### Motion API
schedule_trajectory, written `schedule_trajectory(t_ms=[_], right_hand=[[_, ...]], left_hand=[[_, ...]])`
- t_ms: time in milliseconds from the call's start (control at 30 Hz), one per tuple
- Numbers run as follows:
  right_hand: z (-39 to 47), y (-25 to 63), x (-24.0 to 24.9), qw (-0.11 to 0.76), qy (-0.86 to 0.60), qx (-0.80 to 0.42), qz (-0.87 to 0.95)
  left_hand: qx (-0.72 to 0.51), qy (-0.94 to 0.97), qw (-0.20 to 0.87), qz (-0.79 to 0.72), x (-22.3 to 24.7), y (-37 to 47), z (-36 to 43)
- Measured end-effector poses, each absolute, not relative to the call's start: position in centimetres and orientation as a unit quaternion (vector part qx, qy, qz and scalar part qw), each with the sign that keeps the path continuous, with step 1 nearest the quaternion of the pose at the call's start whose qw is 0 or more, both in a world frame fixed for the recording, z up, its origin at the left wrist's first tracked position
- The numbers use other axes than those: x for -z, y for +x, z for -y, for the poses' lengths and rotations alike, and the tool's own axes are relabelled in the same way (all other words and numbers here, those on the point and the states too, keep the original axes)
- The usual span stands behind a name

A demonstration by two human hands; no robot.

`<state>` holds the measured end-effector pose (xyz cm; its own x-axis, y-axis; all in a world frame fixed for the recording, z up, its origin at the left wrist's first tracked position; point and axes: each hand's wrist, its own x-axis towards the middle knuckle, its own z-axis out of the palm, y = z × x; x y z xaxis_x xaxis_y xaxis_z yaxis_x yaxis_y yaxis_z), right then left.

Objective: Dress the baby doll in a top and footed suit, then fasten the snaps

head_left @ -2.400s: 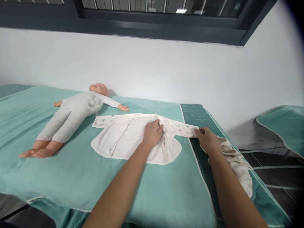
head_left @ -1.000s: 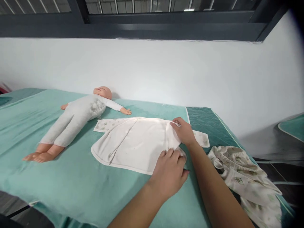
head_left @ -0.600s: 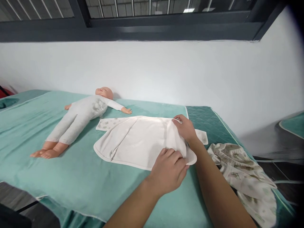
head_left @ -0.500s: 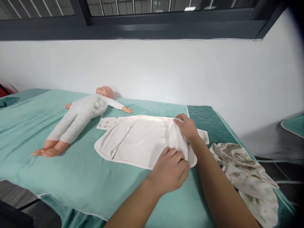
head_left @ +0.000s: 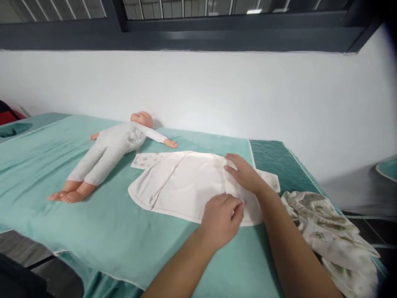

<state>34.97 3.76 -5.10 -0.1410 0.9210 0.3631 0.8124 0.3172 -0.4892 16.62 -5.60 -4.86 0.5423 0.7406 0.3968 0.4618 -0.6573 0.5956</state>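
Note:
A white baby shirt [head_left: 186, 186] lies spread on the green bed cover, with patterned sleeves sticking out on both sides. My right hand [head_left: 245, 173] rests on its upper right part, thumb and fingers apart. Over the lower right part is my left hand [head_left: 221, 219], its fingers curled in and no cloth visible between them. To the left, a baby doll [head_left: 116, 142] in a white cloth body lies on its back, one arm stretched toward the shirt.
Crumpled patterned baby pants [head_left: 330, 231] lie at the right edge of the bed. The green bed cover [head_left: 102, 231] ends at the front above a dark floor. Behind stands a white wall [head_left: 198, 91] below a dark window frame [head_left: 217, 37].
The shirt's right side, bunched under my hands before, now lies flatter and spread wider. My left hand has come off the cloth edge; my right hand's fingers have loosened. The view has shifted slightly.

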Motion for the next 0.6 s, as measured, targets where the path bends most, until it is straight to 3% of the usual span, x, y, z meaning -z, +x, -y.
schedule_trajectory(t_ms=[200, 300, 467, 600], right_hand=[[-4.7, 33.0, 7.4, 0.26, -0.606, -0.077, 0.748], [-5.2, 32.7, 8.0, 0.256, -0.626, -0.063, 0.734], [-5.2, 32.2, 8.4, 0.171, -0.611, -0.036, 0.772], [-4.9, 32.0, 8.3, 0.145, -0.617, -0.038, 0.772]], left_hand=[[-0.282, 0.895, 0.229, -0.261, 5.1, 16.6, 6.1], [-0.323, 0.855, 0.299, -0.276, 4.5, 16.3, 6.3], [-0.447, 0.698, 0.408, -0.383, 4.1, 15.8, 5.7], [-0.461, 0.658, 0.447, -0.393, 4.2, 15.8, 5.4]])
